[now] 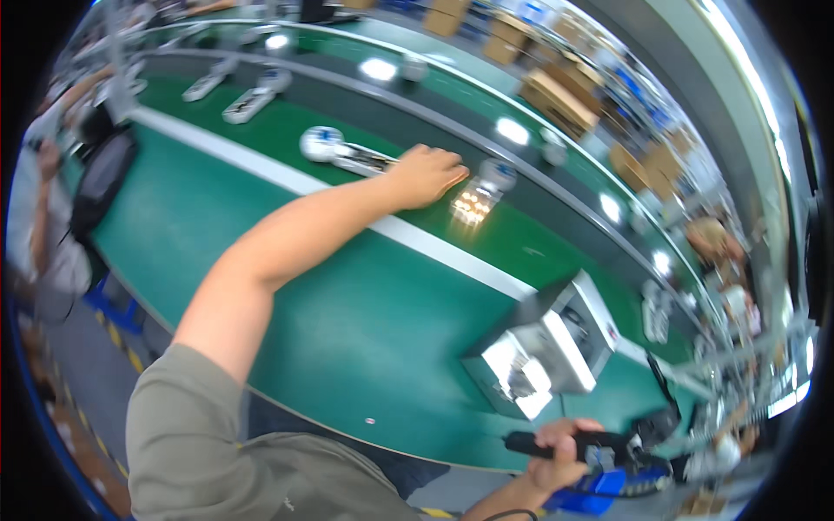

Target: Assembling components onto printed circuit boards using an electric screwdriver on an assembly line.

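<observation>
My left arm stretches across the bench to the green belt. There my left hand [426,178] is curled over the right end of a white device [323,145] with a round head and a long open body. Its fingertips are blurred and their undersides hidden. Just right of them lies a similar device [473,204] with brightly lit spots on its body. At the lower right, my right hand [560,460] is wrapped around a black stick-shaped hand tool [530,445]; its kind is unclear.
A grey metal box [556,334] with shiny panels stands on the green bench [365,321], at the right. More white devices [256,97] lie along the belt at the far left. A blue bin [591,495] is beside my right hand. Other people sit at both sides.
</observation>
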### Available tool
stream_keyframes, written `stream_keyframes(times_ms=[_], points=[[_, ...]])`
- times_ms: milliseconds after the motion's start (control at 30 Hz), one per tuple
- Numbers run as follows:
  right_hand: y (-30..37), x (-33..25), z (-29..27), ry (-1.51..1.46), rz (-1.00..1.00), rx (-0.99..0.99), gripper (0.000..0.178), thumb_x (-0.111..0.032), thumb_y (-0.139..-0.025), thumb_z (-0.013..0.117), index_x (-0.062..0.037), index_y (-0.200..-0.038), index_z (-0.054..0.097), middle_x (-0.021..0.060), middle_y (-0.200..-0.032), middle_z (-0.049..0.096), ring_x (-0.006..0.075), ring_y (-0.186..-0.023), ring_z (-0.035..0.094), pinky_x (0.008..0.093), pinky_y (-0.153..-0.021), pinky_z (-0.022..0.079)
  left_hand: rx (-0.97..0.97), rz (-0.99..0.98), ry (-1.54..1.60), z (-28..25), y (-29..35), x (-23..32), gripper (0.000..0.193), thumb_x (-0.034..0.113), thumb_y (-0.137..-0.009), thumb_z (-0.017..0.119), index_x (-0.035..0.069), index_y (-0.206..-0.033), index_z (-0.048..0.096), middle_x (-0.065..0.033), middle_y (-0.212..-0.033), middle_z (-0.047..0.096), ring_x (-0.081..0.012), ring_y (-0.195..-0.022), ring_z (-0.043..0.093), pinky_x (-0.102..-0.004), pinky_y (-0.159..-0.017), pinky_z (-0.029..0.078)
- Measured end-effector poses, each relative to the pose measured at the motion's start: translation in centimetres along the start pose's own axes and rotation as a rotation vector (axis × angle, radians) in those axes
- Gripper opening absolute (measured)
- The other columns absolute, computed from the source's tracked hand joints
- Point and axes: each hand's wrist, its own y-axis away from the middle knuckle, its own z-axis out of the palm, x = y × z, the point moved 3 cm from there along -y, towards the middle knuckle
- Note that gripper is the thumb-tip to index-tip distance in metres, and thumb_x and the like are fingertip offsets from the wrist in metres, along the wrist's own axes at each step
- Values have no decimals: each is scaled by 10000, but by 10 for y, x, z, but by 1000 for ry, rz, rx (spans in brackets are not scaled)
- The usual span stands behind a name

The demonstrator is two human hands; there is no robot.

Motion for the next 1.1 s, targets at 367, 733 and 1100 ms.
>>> stream_keyframes(times_ms=[367, 733, 1100], points=[[5, 8, -2, -101, -62, 18, 314, -55, -765, 694, -17, -1028, 526, 78, -601, 550, 173, -488, 529, 267, -493, 453, 103, 442, -325, 11, -35, 33, 323, 234, -824, 625, 182, -1135, 557, -68, -1176, 548, -230, -1012, 516, -376, -948, 350], [2, 12, -15, -141, -80, -5, 284, -78, -792, 627, -32, -1054, 530, 67, -599, 541, 162, -499, 513, 277, -512, 451, -549, 281, -235, -99, 87, 140, 475, 441, -751, 686, 49, -984, 554, -118, -937, 619, -268, -864, 579, -368, -814, 409], [0, 14, -13, -63, -161, -57, 255, -69, -819, 603, -39, -1066, 543, 55, -629, 552, 153, -535, 515, 273, -554, 456, -172, 390, 272, -90, 136, 113, 467, 326, -779, 704, 139, -1185, 568, -65, -1028, 589, -239, -923, 558, -362, -902, 406]])
